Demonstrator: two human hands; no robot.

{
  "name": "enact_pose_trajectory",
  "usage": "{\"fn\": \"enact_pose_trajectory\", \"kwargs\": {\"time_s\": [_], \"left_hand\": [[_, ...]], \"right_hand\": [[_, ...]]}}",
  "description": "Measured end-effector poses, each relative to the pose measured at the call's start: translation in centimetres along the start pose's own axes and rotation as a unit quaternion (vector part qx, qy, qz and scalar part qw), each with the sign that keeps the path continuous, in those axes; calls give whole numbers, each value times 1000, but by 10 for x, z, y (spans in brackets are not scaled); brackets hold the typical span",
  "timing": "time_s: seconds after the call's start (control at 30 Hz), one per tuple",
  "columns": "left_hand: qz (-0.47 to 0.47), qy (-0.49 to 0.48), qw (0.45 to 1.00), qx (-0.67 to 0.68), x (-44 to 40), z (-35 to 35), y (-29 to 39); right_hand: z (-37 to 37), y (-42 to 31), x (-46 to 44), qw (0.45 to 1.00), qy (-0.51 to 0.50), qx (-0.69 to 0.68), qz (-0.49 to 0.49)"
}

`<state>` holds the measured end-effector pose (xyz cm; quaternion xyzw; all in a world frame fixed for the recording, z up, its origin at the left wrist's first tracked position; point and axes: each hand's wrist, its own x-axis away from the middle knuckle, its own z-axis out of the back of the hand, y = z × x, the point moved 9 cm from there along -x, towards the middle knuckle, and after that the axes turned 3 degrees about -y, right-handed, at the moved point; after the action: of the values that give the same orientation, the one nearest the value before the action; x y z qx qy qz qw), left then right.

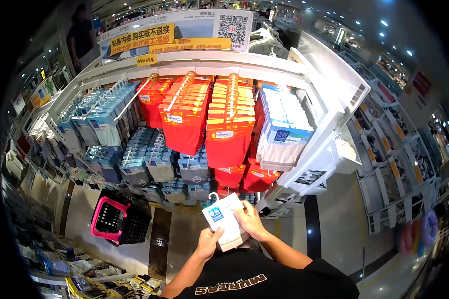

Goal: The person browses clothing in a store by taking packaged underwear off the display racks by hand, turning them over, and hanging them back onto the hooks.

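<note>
A small packaged garment (223, 218) with a white card, a blue label and a white hook on top is held up in front of my chest. My left hand (209, 242) grips its lower left edge with the thumb on the card. On its right side my right hand (250, 221) pinches the card near the upper corner. Beige fabric shows below the card. Beyond it, red packs (229, 134) hang on rack hooks, with white and blue packs (284, 129) to their right.
A black basket (137, 224) with a pink handle stands on the floor at the left. Blue packs (102, 122) fill the rack's left side. A white rack frame (329, 119) rises at the right, shelves (389, 159) beyond it. Packaged goods (90, 284) lie at the lower left.
</note>
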<state>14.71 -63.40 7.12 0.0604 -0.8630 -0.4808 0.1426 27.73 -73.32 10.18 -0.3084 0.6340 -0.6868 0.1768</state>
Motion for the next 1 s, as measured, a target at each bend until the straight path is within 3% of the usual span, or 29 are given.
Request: {"fn": "enact_pose_trajectory", "kwargs": {"time_s": [0.1,0.2,0.27,0.33,0.37,0.5,0.63,0.73,0.8,0.83,0.9,1.0], "left_hand": [[-10,27,999,28,3,9,0],[-27,43,997,-51,0,13,13],[-47,75,990,-107,-3,23,12],[-50,106,981,-154,-4,26,15],[-55,133,981,-128,-3,27,17],[-62,171,980,-85,1,37,18],[-33,217,975,-32,11,42,22],[-17,213,976,44,10,51,9],[-18,196,973,123,8,48,4],[-18,191,972,138,10,42,10],[-2,175,972,155,14,33,19],[14,149,972,181,14,32,19]], "right_hand": [[9,4,8,979,76,159,105],[-1,-7,29,971,52,187,139],[-25,-3,36,967,-64,190,155],[-56,-26,53,965,-118,156,174],[-64,-30,58,953,-112,201,197],[-78,-5,51,977,-176,85,86],[-93,-43,63,939,-231,204,153],[-87,-30,53,936,-190,216,204],[-76,-17,43,970,-129,144,147],[-70,-5,39,982,-116,130,69],[-64,19,34,994,-56,-90,-15],[-68,13,36,982,-59,-178,-21]]}}
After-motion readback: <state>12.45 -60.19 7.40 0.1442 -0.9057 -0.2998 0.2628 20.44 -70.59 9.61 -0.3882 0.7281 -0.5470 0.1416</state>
